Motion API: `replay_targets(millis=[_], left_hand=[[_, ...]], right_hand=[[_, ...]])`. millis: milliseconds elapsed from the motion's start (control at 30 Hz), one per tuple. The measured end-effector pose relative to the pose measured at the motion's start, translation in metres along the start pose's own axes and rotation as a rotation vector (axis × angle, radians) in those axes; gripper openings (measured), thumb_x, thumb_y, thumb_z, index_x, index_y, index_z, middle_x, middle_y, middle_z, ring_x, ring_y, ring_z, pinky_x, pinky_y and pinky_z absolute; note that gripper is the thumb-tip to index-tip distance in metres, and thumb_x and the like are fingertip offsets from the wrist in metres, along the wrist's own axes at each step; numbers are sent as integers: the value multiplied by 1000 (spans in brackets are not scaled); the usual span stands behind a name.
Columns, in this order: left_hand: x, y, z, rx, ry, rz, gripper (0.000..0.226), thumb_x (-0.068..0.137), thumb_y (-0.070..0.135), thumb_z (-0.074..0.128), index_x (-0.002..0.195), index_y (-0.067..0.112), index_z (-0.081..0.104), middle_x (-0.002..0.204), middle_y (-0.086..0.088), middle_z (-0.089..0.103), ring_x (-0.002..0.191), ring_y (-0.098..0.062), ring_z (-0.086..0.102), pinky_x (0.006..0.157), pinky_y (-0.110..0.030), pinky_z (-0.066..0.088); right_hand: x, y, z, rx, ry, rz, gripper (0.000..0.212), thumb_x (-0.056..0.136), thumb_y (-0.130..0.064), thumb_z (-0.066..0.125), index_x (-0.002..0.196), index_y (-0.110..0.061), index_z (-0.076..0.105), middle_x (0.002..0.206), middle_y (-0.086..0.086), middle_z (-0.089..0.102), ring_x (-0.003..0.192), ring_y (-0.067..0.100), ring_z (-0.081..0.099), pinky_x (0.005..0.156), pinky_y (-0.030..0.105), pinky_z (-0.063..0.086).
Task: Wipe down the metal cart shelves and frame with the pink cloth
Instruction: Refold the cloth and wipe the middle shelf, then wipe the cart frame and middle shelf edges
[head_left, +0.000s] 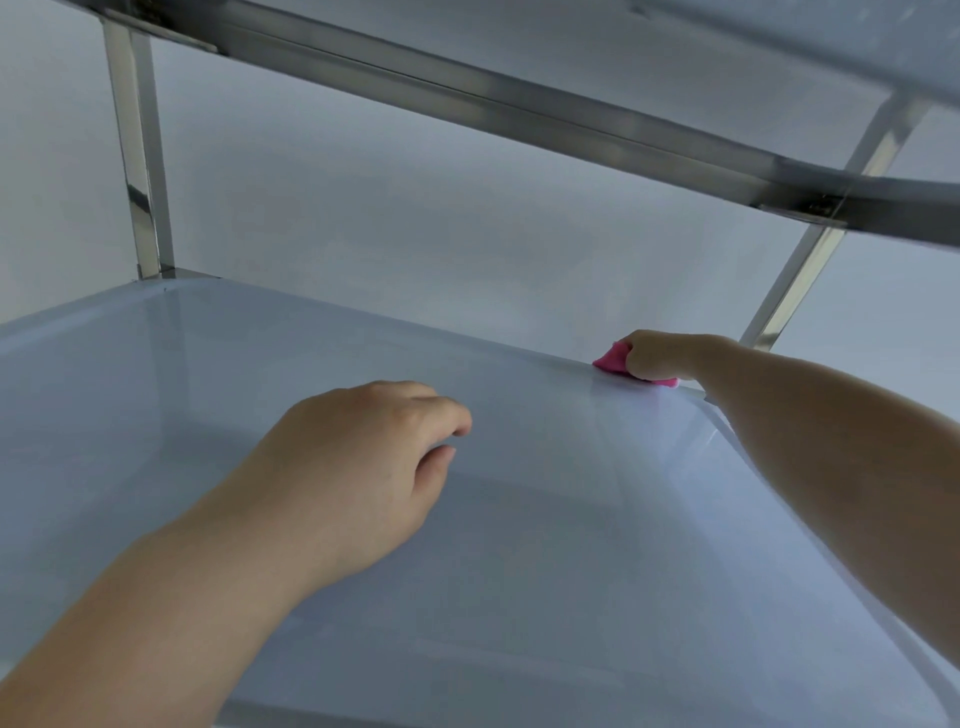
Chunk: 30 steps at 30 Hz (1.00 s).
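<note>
right hand (655, 354) gripping pink cloth (613, 359) on shelf rim (467, 332) — far corner, left hand (363, 457) loosely curled, empty

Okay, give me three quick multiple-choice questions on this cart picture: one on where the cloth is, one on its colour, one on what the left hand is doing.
1. Where is the cloth?
A. On the far rim of the shelf, near the right post
B. On the upper shelf
C. In the left hand

2. What colour is the cloth?
A. Blue
B. Pink
C. White

3. What is the left hand doing?
A. Gripping a post
B. Holding a bottle
C. Hanging empty over the shelf

Answers: 1 A, the right hand presses it on the far rim; 2 B, it shows bright pink; 3 C, its curled fingers hold nothing.
</note>
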<state>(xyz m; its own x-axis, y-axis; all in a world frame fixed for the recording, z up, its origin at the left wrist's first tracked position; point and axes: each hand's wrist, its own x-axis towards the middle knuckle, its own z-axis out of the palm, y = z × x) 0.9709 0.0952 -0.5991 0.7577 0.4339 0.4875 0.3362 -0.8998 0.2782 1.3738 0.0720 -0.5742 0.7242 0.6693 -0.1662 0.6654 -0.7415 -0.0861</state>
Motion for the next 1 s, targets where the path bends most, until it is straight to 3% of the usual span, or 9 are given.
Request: replay_targets(millis=[200,267,367,467,567,667,800,900,1000], left_hand=[[3,4,5,-4,-23,8,38,79,38,32,104,33,61,99,17,62,92,-11,59,72,-30,47],[3,5,5,8,-30,10,40,79,39,30,105,34,59,100,17,61,93,-10,58,74,-30,47],[4,6,2,4,-27,11,39,80,39,31,105,34,60,98,16,62,91,-11,59,73,-31,49],[3,7,0,11,-32,4,37,80,38,33,104,33,61,97,16,63,89,-12,60,72,-33,50],[1,5,-3,19,-49,-11,37,80,38,31,104,34,60,97,16,61,90,-10,59,73,-31,48],[0,0,-9,47,-58,-34,38,84,40,28,109,36,56,104,18,59,97,-7,56,78,-28,46],[-6,-15,-21,71,-38,-81,26,93,36,36,111,36,54,108,18,57,100,-5,54,81,-28,45],[-15,-29,-35,90,0,-146,21,93,31,44,110,35,56,108,18,58,100,-6,54,81,-27,45],[-25,-44,-51,82,112,-232,19,91,28,49,106,31,58,105,16,61,100,-10,57,80,-29,46]], right_hand=[[-3,26,-2,-18,-7,32,33,98,-33,44,109,-14,67,106,11,66,86,25,61,72,29,45],[-7,31,-3,-19,-10,44,32,99,-30,42,111,-13,66,104,10,66,80,21,57,68,25,43],[-17,30,-4,-44,-15,99,36,101,-24,36,116,-5,62,81,5,55,62,16,48,52,23,34],[-21,28,-3,-43,-29,132,37,102,-16,31,123,2,56,72,3,43,58,14,40,50,20,29],[-16,27,-4,50,19,96,34,98,-23,42,111,-1,64,77,9,55,59,19,49,48,23,36],[-15,10,-5,205,141,43,27,93,-13,43,100,-3,67,72,8,54,55,20,45,41,19,32],[-15,-42,-13,406,235,-120,49,83,4,28,103,-16,68,77,9,56,55,19,44,38,17,29],[-31,-96,-17,531,227,-253,58,77,8,25,101,-20,69,79,11,59,50,17,40,34,16,26],[-65,-151,-13,658,192,-409,59,72,12,25,98,-17,69,66,8,55,45,16,37,37,17,25]])
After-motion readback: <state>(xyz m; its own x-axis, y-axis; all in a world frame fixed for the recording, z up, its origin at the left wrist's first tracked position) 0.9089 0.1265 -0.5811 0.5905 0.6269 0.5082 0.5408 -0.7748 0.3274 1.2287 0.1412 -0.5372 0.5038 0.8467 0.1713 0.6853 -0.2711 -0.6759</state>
